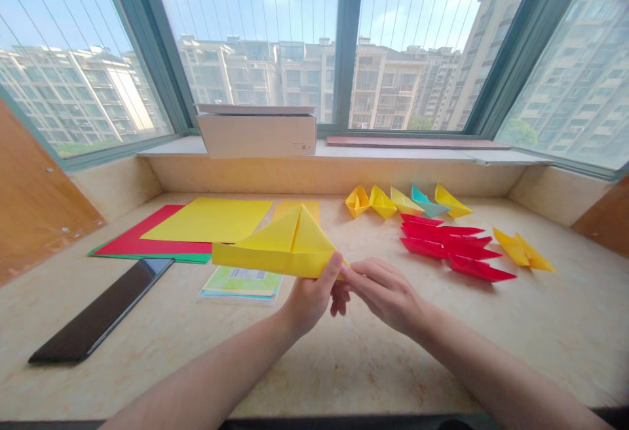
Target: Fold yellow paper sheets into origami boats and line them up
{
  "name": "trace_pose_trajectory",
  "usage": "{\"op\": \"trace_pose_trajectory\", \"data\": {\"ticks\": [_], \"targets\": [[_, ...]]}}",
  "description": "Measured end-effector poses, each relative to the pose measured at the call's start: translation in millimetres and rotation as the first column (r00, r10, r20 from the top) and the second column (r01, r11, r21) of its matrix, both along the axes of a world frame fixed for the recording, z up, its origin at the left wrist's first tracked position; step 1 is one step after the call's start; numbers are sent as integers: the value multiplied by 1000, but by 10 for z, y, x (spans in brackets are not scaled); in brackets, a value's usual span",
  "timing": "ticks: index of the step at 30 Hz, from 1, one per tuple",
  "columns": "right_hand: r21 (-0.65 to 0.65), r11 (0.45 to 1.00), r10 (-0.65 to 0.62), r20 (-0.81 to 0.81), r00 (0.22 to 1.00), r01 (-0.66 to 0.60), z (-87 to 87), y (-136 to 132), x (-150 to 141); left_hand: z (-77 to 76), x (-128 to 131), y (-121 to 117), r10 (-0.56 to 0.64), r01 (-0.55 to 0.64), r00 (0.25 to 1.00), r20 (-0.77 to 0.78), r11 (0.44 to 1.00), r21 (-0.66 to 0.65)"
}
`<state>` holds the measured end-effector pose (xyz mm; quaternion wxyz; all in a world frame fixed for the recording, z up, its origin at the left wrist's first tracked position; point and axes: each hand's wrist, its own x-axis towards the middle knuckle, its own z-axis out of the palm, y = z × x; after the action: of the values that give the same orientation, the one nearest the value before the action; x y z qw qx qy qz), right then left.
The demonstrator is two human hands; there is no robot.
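A partly folded sheet of yellow paper (289, 243), with a peaked top and a straight band along its lower edge, is held up above the counter. My left hand (312, 295) grips it near its lower right, thumb on the near face and fingers behind. At the right corner, the fingertips of my right hand (386, 289) pinch the paper's end close beside my left thumb. The fingers behind the paper are partly hidden. Below and left of the paper lies a clear packet of coloured paper (240, 282).
Yellow (206, 217), red (152, 227) and green sheets are stacked at left, near a black phone (101, 312). Red paper boats (447, 236), yellow and blue boats (403, 202) and a yellow folded piece (523, 250) stand at right. A white box (258, 135) rests on the windowsill.
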<state>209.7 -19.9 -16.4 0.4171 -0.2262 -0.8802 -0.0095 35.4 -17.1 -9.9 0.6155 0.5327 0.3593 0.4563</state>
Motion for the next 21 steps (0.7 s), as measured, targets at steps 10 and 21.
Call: {"op": "trace_pose_trajectory", "data": {"ticks": [10,21], "targets": [[-670,688,-169,-522,836,-279,-50,-32,-182,-11,-123,80,-94,110,989,-118,984,143],[-690,724,-150,-125,981,23,-15,-23,-85,55,-157,104,-70,123,969,-237,969,215]]}}
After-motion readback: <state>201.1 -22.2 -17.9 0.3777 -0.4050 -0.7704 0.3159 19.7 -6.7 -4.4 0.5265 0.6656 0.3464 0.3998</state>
